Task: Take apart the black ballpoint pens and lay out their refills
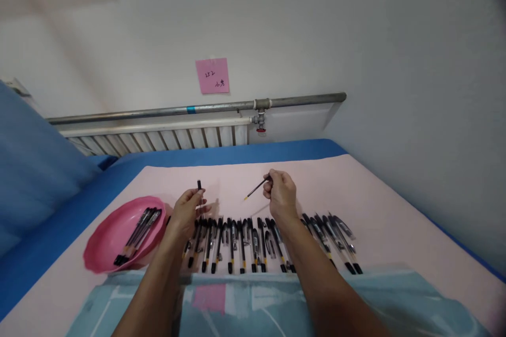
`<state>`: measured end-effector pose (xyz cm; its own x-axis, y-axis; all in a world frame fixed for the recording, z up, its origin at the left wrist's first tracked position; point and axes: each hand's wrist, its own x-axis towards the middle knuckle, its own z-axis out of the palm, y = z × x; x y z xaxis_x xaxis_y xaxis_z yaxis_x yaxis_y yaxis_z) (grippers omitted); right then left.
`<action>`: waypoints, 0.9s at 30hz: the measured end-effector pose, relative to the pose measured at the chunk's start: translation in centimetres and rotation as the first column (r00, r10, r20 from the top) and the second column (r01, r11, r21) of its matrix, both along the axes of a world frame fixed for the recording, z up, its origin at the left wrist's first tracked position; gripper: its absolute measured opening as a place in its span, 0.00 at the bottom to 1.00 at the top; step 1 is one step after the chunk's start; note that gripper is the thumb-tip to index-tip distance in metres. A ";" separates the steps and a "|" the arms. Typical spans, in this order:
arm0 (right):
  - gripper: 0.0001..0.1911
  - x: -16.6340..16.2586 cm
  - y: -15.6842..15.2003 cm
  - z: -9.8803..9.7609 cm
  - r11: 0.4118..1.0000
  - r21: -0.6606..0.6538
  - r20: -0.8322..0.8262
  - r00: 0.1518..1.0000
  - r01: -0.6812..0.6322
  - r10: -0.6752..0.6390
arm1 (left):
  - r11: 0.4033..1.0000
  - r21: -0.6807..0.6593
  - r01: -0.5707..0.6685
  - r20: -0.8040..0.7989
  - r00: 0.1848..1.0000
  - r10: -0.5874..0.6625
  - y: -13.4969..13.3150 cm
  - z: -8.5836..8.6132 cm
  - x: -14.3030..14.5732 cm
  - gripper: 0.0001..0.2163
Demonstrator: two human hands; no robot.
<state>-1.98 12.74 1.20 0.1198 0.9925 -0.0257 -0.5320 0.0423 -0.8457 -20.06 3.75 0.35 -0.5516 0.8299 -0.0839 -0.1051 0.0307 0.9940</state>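
My left hand (188,209) pinches a clear pen barrel (200,186) upright, its black end pointing up. Raised to the right, my right hand (281,192) grips a thin pen refill (256,189) between thumb and fingers. The refill is dark with a yellow tip that slants down to the left, apart from the barrel. Below both hands runs a row of black-ended clear pen parts (231,247) and loose caps (270,245). More pen parts (334,237) lie right of my right forearm. My forearms hide some of the row.
A pink scalloped bowl (98,234) at left holds several pens (138,237). The pale pink sheet (379,210) covers a blue-edged table (237,156). Behind stand a radiator (158,139), a metal pipe (221,108) with a red valve, and a wall with a pink note (212,76).
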 end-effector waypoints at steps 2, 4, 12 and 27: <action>0.08 -0.1 -0.1 0.2 1.000 0.001 0.001 1.000 -0.016 0.016 | 1.000 -0.021 -0.007 -0.078 0.997 0.006 1.2 -0.1 -0.3 0.16; 0.08 -0.1 -0.2 0.3 1.000 0.000 -0.003 1.000 -0.025 0.025 | 0.998 -0.069 -0.002 -0.173 0.985 -0.010 2.6 -0.5 -0.4 0.14; 0.07 0.2 0.2 0.2 0.999 -0.003 -0.015 0.999 -0.033 0.033 | 0.913 -0.406 -0.038 -0.523 0.829 -0.198 6.9 -2.7 -1.2 0.09; 0.07 -1.1 -0.7 -0.2 0.982 -0.009 0.082 0.979 -0.188 0.188 | 0.887 -0.447 0.114 -0.552 0.746 -0.373 3.7 2.4 1.5 0.10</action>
<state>-3.10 12.08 1.02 -0.0675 0.9974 -0.0243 -0.4589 -0.0526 -0.8869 -18.51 7.41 2.79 -0.3722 0.9196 -0.1258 0.5775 0.3356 0.7442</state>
